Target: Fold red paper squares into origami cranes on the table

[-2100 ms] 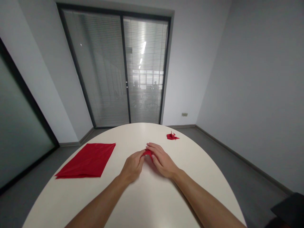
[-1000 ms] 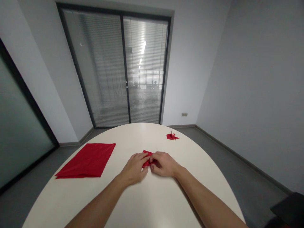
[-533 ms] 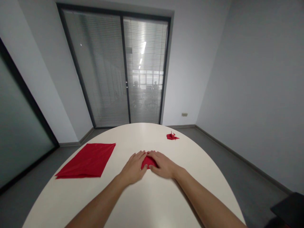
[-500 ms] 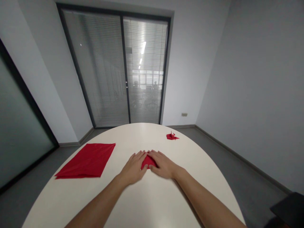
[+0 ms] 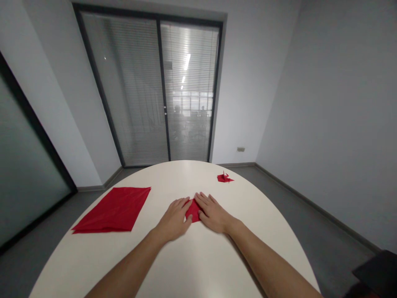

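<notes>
A small piece of folded red paper (image 5: 193,211) lies flat on the white table between my two hands. My left hand (image 5: 175,218) rests along its left side, fingers stretched out and thumb toward the near edge. Across the paper's right side lies my right hand (image 5: 214,213), flat with its fingers extended forward. Both hands partly cover the paper, so its full outline is hidden.
A stack of larger red paper sheets (image 5: 116,210) lies at the left of the round white table (image 5: 192,256). Toward the far right edge sits a folded red paper crane (image 5: 225,178). A dark object (image 5: 376,271) shows at the lower right, beyond the table.
My right hand has shifted slightly away and to the right, its fingertips farther from the left hand's. More of the red paper's far part shows. My left hand has barely moved.
</notes>
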The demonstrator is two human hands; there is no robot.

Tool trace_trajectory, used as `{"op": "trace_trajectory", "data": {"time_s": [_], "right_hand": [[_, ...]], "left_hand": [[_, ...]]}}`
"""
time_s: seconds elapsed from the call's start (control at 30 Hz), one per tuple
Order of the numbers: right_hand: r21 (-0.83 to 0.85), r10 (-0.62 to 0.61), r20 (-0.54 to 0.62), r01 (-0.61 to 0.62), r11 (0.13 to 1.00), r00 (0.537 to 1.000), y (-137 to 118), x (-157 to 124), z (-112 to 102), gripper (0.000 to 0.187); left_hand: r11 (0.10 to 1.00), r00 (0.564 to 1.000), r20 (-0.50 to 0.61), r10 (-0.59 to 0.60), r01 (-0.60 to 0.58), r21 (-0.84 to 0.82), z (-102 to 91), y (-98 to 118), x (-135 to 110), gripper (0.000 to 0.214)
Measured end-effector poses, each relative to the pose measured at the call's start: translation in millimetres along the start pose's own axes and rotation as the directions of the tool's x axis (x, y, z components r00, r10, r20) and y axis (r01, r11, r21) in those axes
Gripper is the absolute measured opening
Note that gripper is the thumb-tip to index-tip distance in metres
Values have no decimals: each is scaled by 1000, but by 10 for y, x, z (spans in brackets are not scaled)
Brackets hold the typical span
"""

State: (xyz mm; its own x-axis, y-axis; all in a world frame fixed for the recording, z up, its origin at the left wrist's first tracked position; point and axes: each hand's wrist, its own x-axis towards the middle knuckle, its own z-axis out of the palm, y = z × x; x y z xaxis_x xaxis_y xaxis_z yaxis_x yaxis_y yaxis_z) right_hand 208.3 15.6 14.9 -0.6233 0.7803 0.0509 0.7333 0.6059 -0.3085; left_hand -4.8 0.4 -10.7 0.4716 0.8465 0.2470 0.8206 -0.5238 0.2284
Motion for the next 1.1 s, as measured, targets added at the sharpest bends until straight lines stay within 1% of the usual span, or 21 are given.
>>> {"op": "trace_trajectory", "data": {"time_s": [0.07,0.13,0.27,0.33,0.5,0.6,0.77,0.87,0.97,1.1], "right_hand": [[11,-30,25,30,999,999,9,4,2,69],[19,-32,41,31,999,999,2,4,-1,69],[27,-23,45,22,999,999,-36,-4,-19,68],[33,-18,53,17,999,998,-48,-8,-29,72],[23,-41,72,39,999,997,-27,-3,-21,92],[29,-65,64,63,998,996,2,2,0,96],[54,-100,6,100,994,995,5,-12,-8,83],[32,-132,-38,133,991,991,-16,-18,-30,73],[10,-157,-82,159,987,984,-28,-13,-41,63],[-8,-187,-159,189,982,969,-12,2,-48,44]], "left_hand": [[1000,999,40,24,-24,-8,-15,1,-5,62],[999,996,83,36,-35,-20,-31,5,-8,62],[1000,991,131,-1,2,-3,-34,17,-1,60],[1000,991,133,-26,24,19,-21,24,4,60],[993,991,105,-83,74,88,14,40,3,58],[987,990,78,-118,108,122,16,50,5,56],[977,985,21,-171,167,133,10,52,21,54],[974,980,-26,-199,200,108,22,36,30,52],[983,985,-31,-171,173,68,25,24,33,51],[993,993,-26,-117,118,16,-19,45,22,49]]}}
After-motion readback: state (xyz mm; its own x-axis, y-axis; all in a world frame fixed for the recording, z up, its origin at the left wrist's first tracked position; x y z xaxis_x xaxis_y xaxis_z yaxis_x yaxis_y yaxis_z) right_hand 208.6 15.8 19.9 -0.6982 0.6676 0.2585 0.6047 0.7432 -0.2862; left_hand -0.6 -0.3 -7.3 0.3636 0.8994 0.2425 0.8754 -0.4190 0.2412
